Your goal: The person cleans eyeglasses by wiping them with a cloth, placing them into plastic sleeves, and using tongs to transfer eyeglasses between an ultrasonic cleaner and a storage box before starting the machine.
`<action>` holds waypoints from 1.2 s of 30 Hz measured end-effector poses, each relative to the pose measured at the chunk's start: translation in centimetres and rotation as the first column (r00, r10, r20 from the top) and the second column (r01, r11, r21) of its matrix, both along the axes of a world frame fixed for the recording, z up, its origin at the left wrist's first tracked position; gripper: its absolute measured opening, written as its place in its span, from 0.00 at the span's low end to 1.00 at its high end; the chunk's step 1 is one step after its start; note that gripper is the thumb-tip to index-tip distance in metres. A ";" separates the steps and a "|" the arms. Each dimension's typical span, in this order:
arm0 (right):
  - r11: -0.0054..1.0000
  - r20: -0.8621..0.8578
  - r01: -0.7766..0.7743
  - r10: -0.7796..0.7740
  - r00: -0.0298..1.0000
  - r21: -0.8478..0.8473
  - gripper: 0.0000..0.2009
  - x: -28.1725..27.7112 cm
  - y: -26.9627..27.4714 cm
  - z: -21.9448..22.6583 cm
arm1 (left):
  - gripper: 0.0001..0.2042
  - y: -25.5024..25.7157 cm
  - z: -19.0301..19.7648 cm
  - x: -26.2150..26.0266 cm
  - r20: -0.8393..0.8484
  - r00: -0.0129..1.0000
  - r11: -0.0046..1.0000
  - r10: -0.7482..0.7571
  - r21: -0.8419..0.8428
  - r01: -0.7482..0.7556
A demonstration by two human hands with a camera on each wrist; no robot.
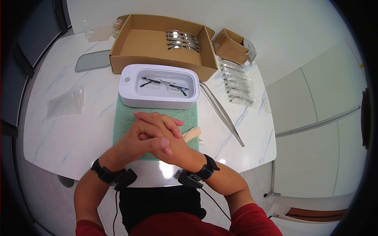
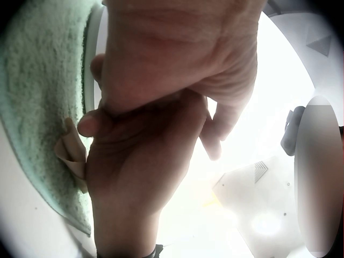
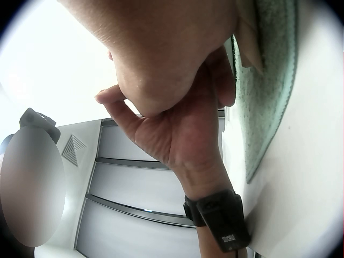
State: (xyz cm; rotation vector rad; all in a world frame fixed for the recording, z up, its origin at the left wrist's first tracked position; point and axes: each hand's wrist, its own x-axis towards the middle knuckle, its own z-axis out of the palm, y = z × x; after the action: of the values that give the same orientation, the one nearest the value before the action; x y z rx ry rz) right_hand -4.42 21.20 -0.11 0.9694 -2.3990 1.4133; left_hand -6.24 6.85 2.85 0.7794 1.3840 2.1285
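Both hands meet over the green towel (image 1: 128,112), their fingers loosely laced together. My left hand (image 1: 132,141) comes in from the left, and my right hand (image 1: 178,147) meets it from the right; neither holds an object. Both wrist views show the palms partly hidden where the hands overlap. Beside the right hand lies a crumpled beige cloth (image 1: 192,134). Just beyond the hands, a white ultrasonic cleaner (image 1: 157,103) stands on the towel's far end with its tank uncovered. Inside it rests a pair of eyeglasses (image 1: 165,83).
Behind the cleaner, a cardboard box (image 1: 145,43) contains several eyeglasses (image 1: 183,40). To the right are long metal tweezers (image 1: 222,114), bagged eyeglasses (image 1: 238,84) and a small carton (image 1: 231,46). Clear plastic bags (image 1: 66,103) and a grey lid (image 1: 93,61) lie left.
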 end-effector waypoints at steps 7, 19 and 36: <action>1.000 0.010 0.002 -0.002 1.000 0.005 0.20 0.0 0.0 0.1 | 0.07 0.0 0.1 0.1 0.008 1.000 1.000 -0.001 -0.005 0.001; 1.000 0.065 0.013 -0.014 0.998 0.016 0.24 0.2 0.0 0.4 | 0.08 -0.1 0.1 0.0 0.008 1.000 1.000 -0.005 -0.004 0.005; 1.000 0.053 0.006 -0.005 0.999 -0.019 0.27 0.5 -0.2 1.3 | 0.08 -0.1 0.3 0.2 0.029 0.999 1.000 0.015 -0.018 -0.014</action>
State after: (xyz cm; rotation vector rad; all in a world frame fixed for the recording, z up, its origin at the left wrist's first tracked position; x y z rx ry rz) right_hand -3.96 20.96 1.19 0.9312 -2.4185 1.4751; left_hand -6.03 6.78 3.20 0.7309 1.3952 2.1275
